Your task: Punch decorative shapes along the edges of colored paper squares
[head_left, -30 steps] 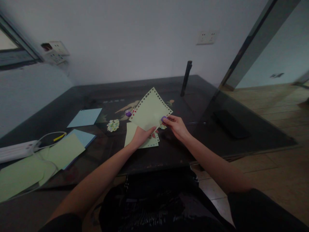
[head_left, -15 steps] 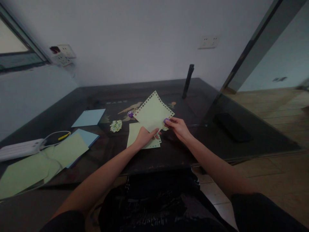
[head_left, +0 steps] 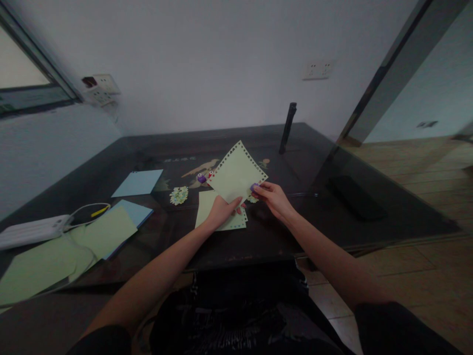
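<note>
Angled inward at mid-frame, the left hand (head_left: 222, 212) pinches a pale-green sheet (head_left: 238, 170) and the right hand (head_left: 272, 197) grips a small purple object (head_left: 253, 187), partly hidden.

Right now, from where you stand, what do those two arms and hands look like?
They are a person's. The left sleeve and right sleeve are dark, with bare forearms below. The left hand and right hand wear no gloves; no watch or bracelet shows, nor any cables.
</note>
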`<state>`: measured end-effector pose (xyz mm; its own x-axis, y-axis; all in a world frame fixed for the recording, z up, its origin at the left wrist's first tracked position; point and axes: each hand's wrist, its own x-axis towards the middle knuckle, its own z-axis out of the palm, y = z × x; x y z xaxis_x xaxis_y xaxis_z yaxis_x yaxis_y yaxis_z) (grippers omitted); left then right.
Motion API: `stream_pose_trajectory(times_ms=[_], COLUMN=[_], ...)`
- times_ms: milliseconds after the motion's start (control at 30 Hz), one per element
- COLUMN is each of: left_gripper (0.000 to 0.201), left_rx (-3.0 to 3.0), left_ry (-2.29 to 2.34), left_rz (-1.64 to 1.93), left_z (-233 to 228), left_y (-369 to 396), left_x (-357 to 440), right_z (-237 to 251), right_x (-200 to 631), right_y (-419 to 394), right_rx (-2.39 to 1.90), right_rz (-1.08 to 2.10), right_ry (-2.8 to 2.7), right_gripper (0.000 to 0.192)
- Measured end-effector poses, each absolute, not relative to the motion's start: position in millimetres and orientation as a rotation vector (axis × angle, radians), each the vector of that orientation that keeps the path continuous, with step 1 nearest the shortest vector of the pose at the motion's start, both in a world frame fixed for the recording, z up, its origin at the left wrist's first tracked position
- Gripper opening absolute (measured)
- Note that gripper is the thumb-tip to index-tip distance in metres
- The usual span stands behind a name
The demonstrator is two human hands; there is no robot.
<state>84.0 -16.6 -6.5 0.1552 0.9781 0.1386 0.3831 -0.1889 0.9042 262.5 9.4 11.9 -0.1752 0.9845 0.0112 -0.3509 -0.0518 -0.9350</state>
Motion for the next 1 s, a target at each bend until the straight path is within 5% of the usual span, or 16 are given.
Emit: stream_pose_trajectory(times_ms=[1000], left_gripper=[0.031], left_rx=[1.687], left_ry=[1.368], left_rz=[1.144], left_z=[12.7], left_y=[-18.5], left_x=[77.0], right_z=[10.2], right_x=[271.0], right_y=[15.9], right_rx=[-0.938], right_rz=[1.564], right_ry=[-1.149], right_gripper=[0.020])
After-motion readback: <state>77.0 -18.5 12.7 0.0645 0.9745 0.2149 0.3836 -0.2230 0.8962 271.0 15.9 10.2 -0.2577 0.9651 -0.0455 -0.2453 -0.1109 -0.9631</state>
